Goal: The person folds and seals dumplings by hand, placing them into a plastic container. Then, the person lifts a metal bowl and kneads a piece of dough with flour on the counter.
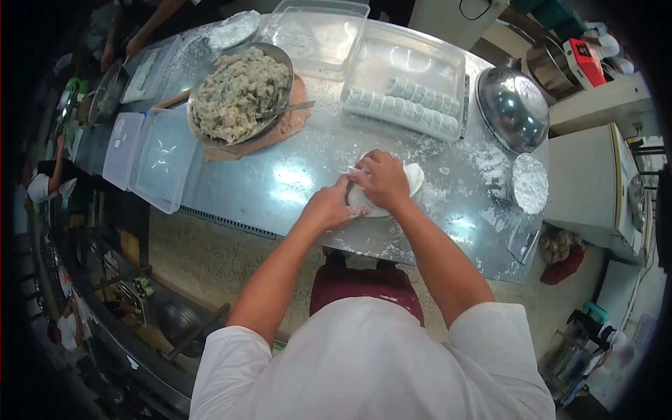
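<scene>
A piece of flat white dough (415,176) lies on the steel table near its front edge. My left hand (330,206) grips its left side, thumb along the near edge and fingers at the far edge. From above, my right hand (383,180) closes over the dough's middle with bent fingers, covering much of it. The fingertips of both hands meet at the far left of the dough. White flour dusts my fingers and the table around them.
Beyond my hands, a clear plastic container (406,45) holds rows of pleated dumplings (402,108). A large bowl of chopped filling (241,94) stands at the left, beside plastic lids (164,164). At the right are a domed metal lid (514,105) and a flour dish (530,183). Another person's arm (150,24) reaches in at the far left.
</scene>
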Available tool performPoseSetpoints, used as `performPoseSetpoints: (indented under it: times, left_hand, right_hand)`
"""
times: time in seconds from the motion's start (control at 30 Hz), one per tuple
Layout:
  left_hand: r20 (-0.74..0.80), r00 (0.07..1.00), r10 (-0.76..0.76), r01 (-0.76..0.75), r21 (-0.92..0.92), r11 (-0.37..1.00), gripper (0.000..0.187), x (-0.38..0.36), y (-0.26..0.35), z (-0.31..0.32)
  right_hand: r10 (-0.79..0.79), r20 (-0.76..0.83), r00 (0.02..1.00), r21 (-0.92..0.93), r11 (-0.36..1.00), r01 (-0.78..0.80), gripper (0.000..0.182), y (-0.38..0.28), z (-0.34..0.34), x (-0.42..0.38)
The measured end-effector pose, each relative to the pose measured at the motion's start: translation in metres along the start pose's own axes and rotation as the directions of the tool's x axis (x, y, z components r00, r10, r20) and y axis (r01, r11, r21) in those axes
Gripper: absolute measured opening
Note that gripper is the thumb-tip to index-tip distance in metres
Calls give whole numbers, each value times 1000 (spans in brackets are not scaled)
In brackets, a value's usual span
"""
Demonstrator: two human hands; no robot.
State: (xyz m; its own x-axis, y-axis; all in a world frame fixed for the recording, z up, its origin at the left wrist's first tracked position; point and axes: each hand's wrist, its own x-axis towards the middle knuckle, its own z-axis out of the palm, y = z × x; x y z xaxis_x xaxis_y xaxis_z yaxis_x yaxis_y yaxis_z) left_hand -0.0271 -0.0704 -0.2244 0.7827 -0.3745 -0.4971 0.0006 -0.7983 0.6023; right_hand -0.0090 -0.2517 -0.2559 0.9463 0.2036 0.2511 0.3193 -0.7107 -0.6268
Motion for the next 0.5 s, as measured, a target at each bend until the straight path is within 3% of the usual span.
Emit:
performPoseSetpoints:
  times: [0.03, 0.07, 0.13, 0.17, 0.2, 0.27, 0.3, 0.33, 0.37, 0.4, 0.43, 0.5]
  left_hand:
    - [-10, 1000, 4, -4, -1, 1000, 93, 3, 1, -4]
    - [-49, 999, 17, -18, -29, 999, 89, 4, 2, -5]
    - [-120, 992, 29, -39, -81, 996, 82, 5, 0, -5]
    - [-174, 984, 39, -55, -89, 994, 76, 8, 0, 0]
    - [-174, 984, 41, -58, -90, 994, 76, 13, -2, 12]
    - [-340, 924, 175, -173, 36, 984, 71, 21, -4, 31]
    - [-345, 922, 177, -176, 35, 984, 71, 22, 1, 30]
    - [-286, 950, 127, -159, -89, 983, 67, 20, 6, 30]
    - [-225, 970, 89, -137, -208, 968, 64, 21, 11, 29]
    - [-232, 968, 98, -147, -205, 968, 64, 23, 13, 34]
    - [-244, 965, 95, -162, -273, 948, 62, 21, 10, 47]
    - [-260, 963, 74, -179, -407, 896, 69, 5, 15, 74]
  right_hand:
    - [40, 21, 999, 273, 961, -44, 21, 9, -7, -1]
    - [150, -59, 987, 426, 898, -111, 22, 18, -23, -5]
    - [137, -236, 962, 6, 990, -140, 33, 67, -52, -21]
    - [267, -322, 908, -164, 929, -331, 39, 76, -61, -33]
    - [266, -323, 908, -167, 929, -331, 39, 79, -54, -44]
    - [47, -156, 987, -673, 727, -141, 43, 82, -31, -64]
    - [20, -159, 987, -578, 809, -110, 42, 71, -21, -62]
    - [30, -163, 986, -580, 806, -121, 42, 57, -13, -68]
    - [265, -108, 958, 51, 964, -261, 40, 35, -15, -65]
    - [395, 79, 915, 645, 680, -349, 39, 16, -22, -62]
    - [392, 77, 917, 645, 682, -346, 39, -1, -33, -64]
    - [423, 108, 900, 396, 812, -429, 37, -30, -49, -77]
